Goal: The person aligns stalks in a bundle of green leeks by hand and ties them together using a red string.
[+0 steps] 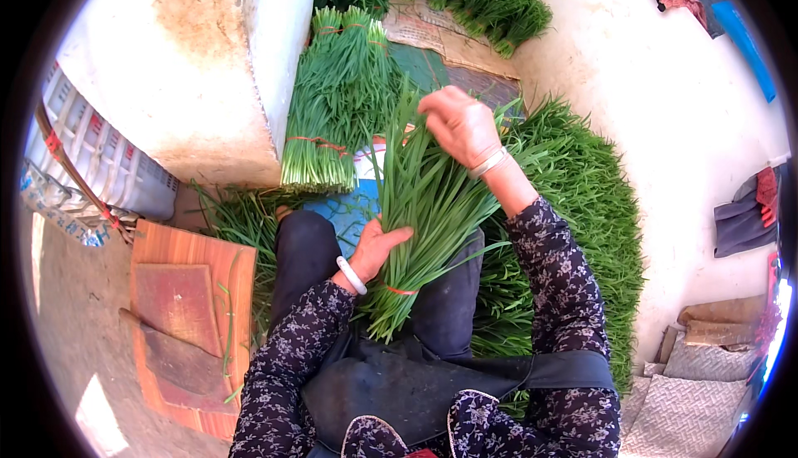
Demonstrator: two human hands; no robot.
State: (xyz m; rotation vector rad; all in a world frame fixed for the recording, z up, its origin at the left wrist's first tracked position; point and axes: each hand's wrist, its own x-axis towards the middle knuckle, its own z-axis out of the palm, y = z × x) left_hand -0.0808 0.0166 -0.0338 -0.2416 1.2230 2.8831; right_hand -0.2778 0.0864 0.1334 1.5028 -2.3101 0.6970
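A bunch of garlic chives (428,200) rests upright over my lap, leaf tips away from me. Its pale cut ends are tied with a red band (401,292). My left hand (382,250) is wrapped round the lower part of the bunch, thumb lying across the leaves. Above the leaf tips, my right hand (463,125) is raised with its fingers curled inward; whether a leaf is pinched in them is hidden. Tied bundles of chives (341,100) lie beyond my left knee, also bound with red bands.
A large heap of loose chives (573,233) spreads along my right side, with more chives (490,1) at the back. On the left, a cleaver (179,354) lies on a wooden board (237,283). A white crate (125,150) stands beside a whitish wall block (208,67). Woven sacks (698,400) lie at right.
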